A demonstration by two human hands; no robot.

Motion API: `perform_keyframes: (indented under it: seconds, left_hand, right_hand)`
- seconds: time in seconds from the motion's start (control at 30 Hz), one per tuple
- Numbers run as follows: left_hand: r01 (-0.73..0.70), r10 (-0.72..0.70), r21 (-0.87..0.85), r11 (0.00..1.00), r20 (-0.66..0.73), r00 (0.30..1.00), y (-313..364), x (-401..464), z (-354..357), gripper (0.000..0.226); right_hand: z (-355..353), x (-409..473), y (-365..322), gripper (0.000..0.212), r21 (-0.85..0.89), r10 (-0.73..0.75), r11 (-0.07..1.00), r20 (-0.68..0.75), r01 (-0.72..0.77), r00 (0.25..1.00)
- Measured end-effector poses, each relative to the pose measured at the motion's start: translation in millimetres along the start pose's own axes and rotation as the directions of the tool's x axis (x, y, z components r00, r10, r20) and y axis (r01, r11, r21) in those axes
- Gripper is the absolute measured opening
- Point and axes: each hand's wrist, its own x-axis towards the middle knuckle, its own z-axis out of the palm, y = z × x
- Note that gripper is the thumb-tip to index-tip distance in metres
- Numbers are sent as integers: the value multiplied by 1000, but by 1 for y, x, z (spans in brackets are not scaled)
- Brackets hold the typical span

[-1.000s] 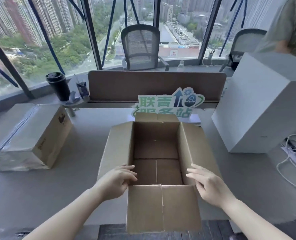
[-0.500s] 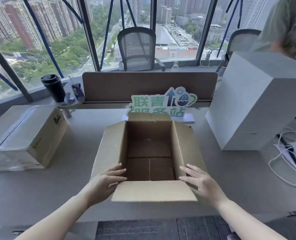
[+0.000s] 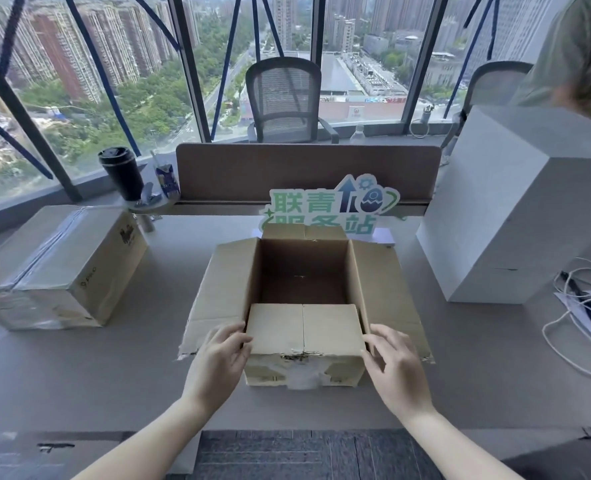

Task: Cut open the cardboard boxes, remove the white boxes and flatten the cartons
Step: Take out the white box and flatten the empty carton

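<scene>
Since a moment ago, the near flap (image 3: 304,327) of your open carton (image 3: 302,271) has swung up and folded inward over the opening. Your left hand (image 3: 219,363) lies at the carton's near left corner, fingers loosely curled, fingertips touching that flap's left edge. Your right hand (image 3: 396,367) sits at the near right corner, fingers spread and slightly bent beside the flap's right edge; contact is unclear. Both side flaps splay outward. A sealed carton (image 3: 58,268) rests far left, a white box (image 3: 515,220) far right on the desk (image 3: 114,368).
</scene>
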Motion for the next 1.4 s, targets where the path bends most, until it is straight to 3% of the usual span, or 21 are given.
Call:
perform_keyframes:
  seconds: [0.03,0.1,0.17,0.23,0.27,0.4,0.5,0.6,0.8,0.93,1.13,1.27,1.4]
  left_hand:
    - [-49,49,8,999,-69,996,3,-7,-3,19]
    - [33,-37,-35,999,-115,993,7,-22,-7,11]
    - [247,-250,-79,966,-36,968,4,-36,-1,18]
    - [454,-445,-91,887,103,890,-5,-44,8,13]
    - [544,-521,-109,832,182,834,-9,-45,12,23]
    - [681,-562,-313,662,395,727,-8,-37,19,51]
    - [727,-552,-430,536,473,687,-1,-31,19,59]
    - [700,-543,-497,513,444,713,8,-25,14,62]
    - [504,-460,-663,554,262,849,41,10,-24,64]
    - [379,-408,-718,583,144,901,63,38,-54,59]
    - [364,-415,-555,748,36,909,72,84,-86,31]
    - [412,-438,-514,752,76,896,66,114,-88,27]
    - [474,-480,-541,694,143,866,52,135,-80,33]
  right_hand:
    - [-2,-4,-1,18,-2,-39,999,-18,39,999]
    - [-5,-13,-6,20,0,-35,999,0,35,999]
    - [-5,-23,-9,25,9,38,999,37,-39,999]
    - [-2,-30,-12,23,-10,149,989,63,-149,987]
    - [-2,-32,-14,21,-26,219,976,81,-218,972]
    - [3,-33,-17,37,-59,502,860,273,-506,821]
    - [7,-32,-25,53,150,551,721,468,-676,691]
    - [1,-25,-36,59,249,560,644,490,-723,668]
    - [-38,14,-61,55,435,538,630,352,-643,766]
    - [-63,47,-77,48,564,498,613,267,-553,825]
    - [-86,90,-91,46,633,428,614,235,-472,873]
    - [-86,117,-86,48,608,399,627,287,-487,871]
    - [-75,137,-82,41,558,339,651,393,-515,855]
